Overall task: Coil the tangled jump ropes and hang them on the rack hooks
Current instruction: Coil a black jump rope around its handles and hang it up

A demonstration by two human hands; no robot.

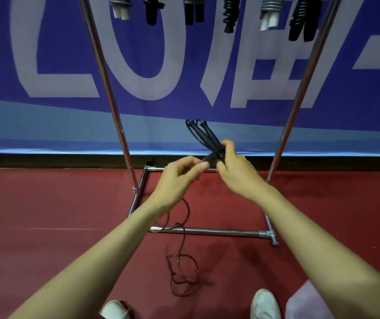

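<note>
A black jump rope is held up in front of the rack. My right hand grips its two black handles and a few turns of cord wound round them. My left hand pinches the cord just left of the handles. The loose rest of the cord hangs from my left hand and lies in tangled loops on the red floor. Several coiled ropes, black and grey, hang along the top of the metal rack.
The rack's chrome base bar lies on the red floor, and the loose cord crosses it. A blue banner with large pale letters stands behind. My white shoes are at the bottom, with a pale bag or cloth at the lower right.
</note>
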